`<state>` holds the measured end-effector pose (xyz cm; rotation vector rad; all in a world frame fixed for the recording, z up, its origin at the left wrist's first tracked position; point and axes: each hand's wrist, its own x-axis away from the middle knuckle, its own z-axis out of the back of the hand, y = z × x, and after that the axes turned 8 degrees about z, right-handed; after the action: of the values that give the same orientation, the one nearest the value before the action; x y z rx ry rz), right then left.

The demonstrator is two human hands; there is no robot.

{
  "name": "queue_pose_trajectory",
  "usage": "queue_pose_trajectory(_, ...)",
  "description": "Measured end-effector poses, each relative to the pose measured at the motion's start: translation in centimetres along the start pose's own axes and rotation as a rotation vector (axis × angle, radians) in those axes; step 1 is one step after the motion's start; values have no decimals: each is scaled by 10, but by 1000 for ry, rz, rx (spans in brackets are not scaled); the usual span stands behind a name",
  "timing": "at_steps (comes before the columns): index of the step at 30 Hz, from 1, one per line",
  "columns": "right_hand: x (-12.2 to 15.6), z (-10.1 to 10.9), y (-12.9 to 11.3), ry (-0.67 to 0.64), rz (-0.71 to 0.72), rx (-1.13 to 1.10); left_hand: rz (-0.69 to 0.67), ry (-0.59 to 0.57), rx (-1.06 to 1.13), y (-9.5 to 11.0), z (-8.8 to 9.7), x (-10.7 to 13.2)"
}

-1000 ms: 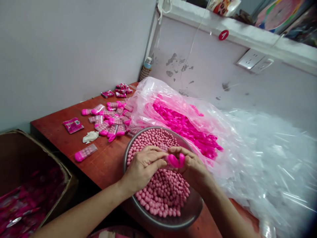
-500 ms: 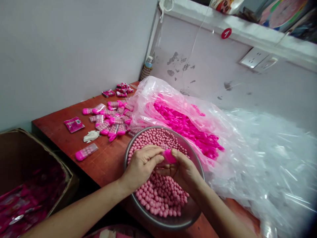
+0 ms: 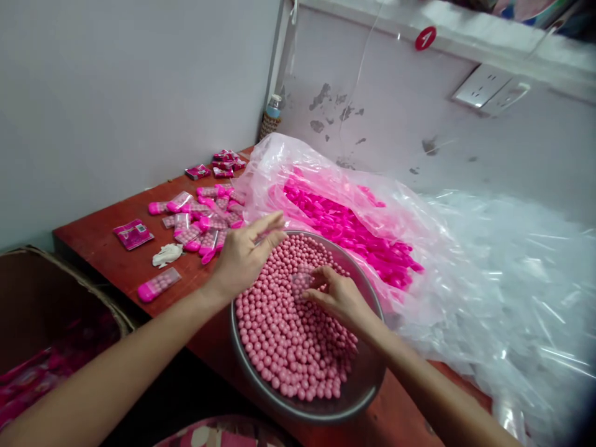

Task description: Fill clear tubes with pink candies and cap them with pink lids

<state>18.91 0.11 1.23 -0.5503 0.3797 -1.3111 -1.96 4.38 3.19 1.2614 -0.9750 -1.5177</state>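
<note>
A grey metal bowl [image 3: 380, 366] holds a large mass of round pink beads [image 3: 284, 335]. Over its far left rim is my left hand [image 3: 244, 257], fingers stretched out and somewhat blurred, with nothing visible in them. Low over the beads, my right hand [image 3: 338, 298] has thumb and fingers closed on a small clear plastic tube [image 3: 302, 280]; beads show through it, and part is hidden by the fingers. Left of the bowl lies a pile of clear tubes with pink caps [image 3: 205, 217], filled with beads. One filled tube [image 3: 159, 284] lies apart.
Behind the bowl, an open plastic bag [image 3: 344, 226] holds bright pink caps. Clear plastic pieces [image 3: 516, 292] heap at the right. Pink packets [image 3: 133, 234] and a crumpled white item [image 3: 167, 255] lie on the red table [image 3: 105, 214]. A cardboard box [image 3: 69, 276] stands at the left.
My hands were together over the bowl on a pink-capped piece. They have parted: my left hand moved up and left, and my right hand now has a clear tube at the beads.
</note>
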Motion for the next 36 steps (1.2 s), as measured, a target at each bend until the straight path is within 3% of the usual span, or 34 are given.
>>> queue_pose_trajectory(5, -9, -14, 7, 36, 30, -158, 52, -85, -134, -1, -17, 35)
queue_pose_trajectory(9, -4, -9, 10, 38, 78, -593, 69, -154, -233, 3, -24, 41)
queue_pose_trajectory(12, 6, -6, 5, 10, 129, -894, 91, -275, -159, 3, -32, 46)
queue_pose_trajectory(14, 13, -5, 1, 12, 165, -941, 118, -347, -43, 1, -36, 48)
queue_pose_trajectory(16, 19, -3, -1, 56, 221, -876, 195, -398, 94, -3, -39, 48)
queue_pose_trajectory(19, 25, 3, 0, 152, 381, -576, 311, -443, 235, -7, -41, 48)
queue_pose_trajectory(22, 28, 9, 0, 186, 577, -264, 296, -451, 212, -6, -40, 48)
queue_pose_trajectory(25, 30, 14, -3, 166, 651, -202, 303, -399, 185, -4, -38, 49)
queue_pose_trajectory(29, 30, 26, -1, 68, 575, -346, 402, -388, 311, -4, -38, 48)
queue_pose_trajectory(32, 16, 43, 13, 81, 425, -395, 514, -414, 476, -5, -39, 47)
queue_pose_trajectory(34, -7, 57, 27, 140, 312, -210, 582, -431, 560, -4, -40, 47)
queue_pose_trajectory(36, -41, 70, 44, 183, 232, 156, 610, -439, 582, -2, -40, 46)
